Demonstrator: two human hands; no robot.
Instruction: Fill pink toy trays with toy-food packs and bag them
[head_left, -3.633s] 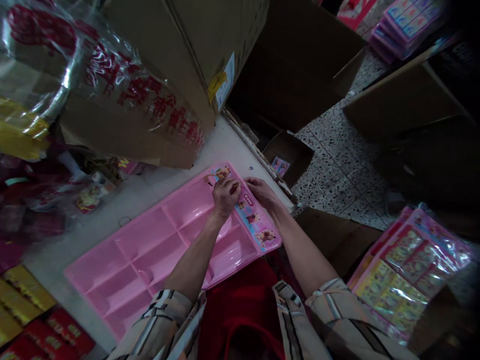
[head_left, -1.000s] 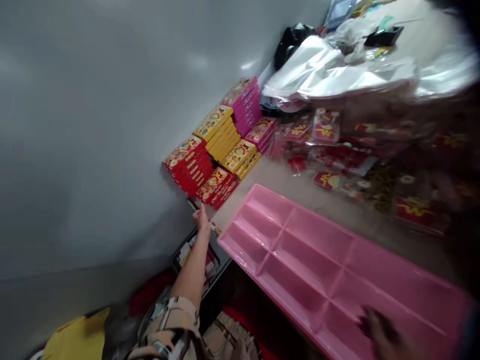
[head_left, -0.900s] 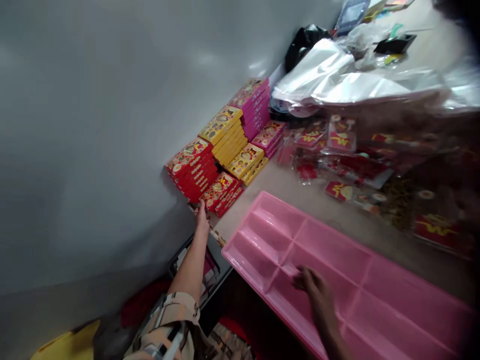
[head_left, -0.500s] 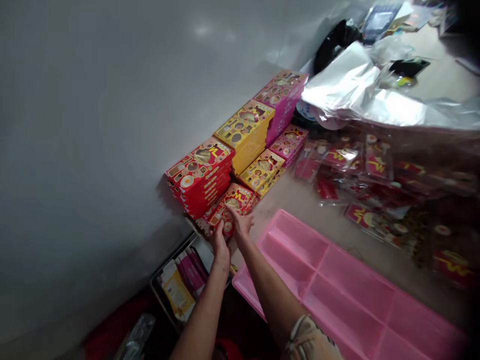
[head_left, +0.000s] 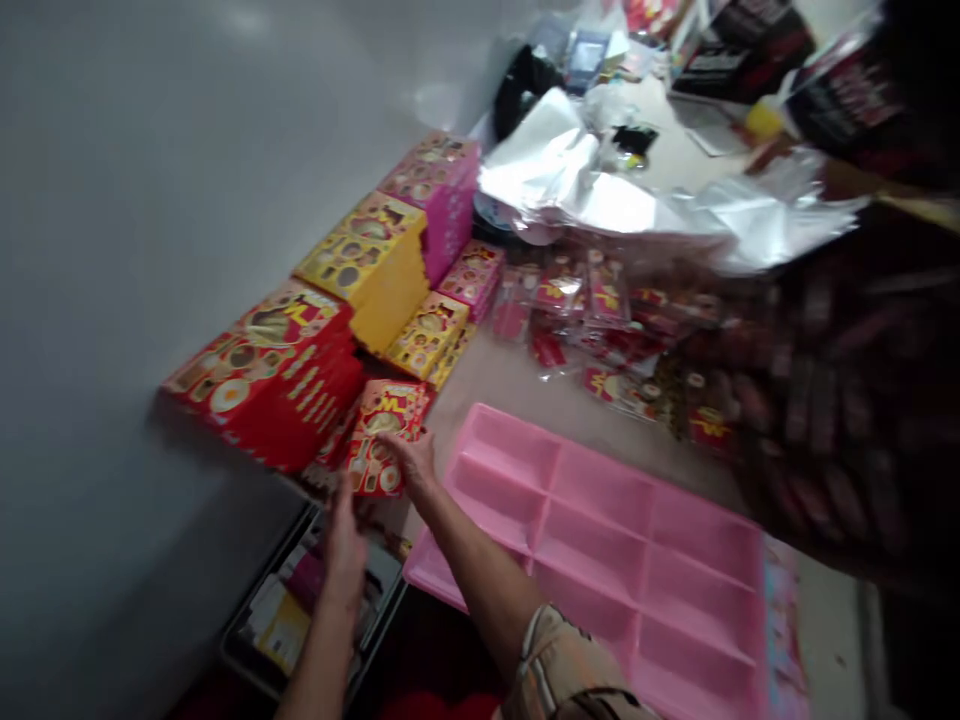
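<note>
Up close, the right hand [head_left: 412, 462] lies with fingers [head_left: 395, 447] loosely spread on the near edge of a small red packet [head_left: 384, 435], the top one of a low stack at the table's front corner, just left of the pink divided tray [head_left: 600, 540]. Whether the fingers pinch the packet or only rest on it cannot be told through the blur. The left hand [head_left: 345, 545] hangs below the packet, off the table edge, its fingers together and pointing up, holding nothing visible; it hovers over a dark bin [head_left: 300, 610] of loose packets.

Left of the tray, three tall stacks stand against the grey wall [head_left: 112, 250]: one red stack [head_left: 266, 375], one yellow stack [head_left: 371, 265], one pink stack [head_left: 442, 195]. Three low stacks sit before them: the red one under the hand, a yellow low stack [head_left: 427, 340] and a pink low stack [head_left: 472, 275].

Beyond the tray, red cellophane-wrapped packs [head_left: 600, 320] are strewn on the table, too blurred to count, with a silver plastic sheet [head_left: 600, 195] past them. Only one tray is on the table, showing roughly eight open compartments.
</note>
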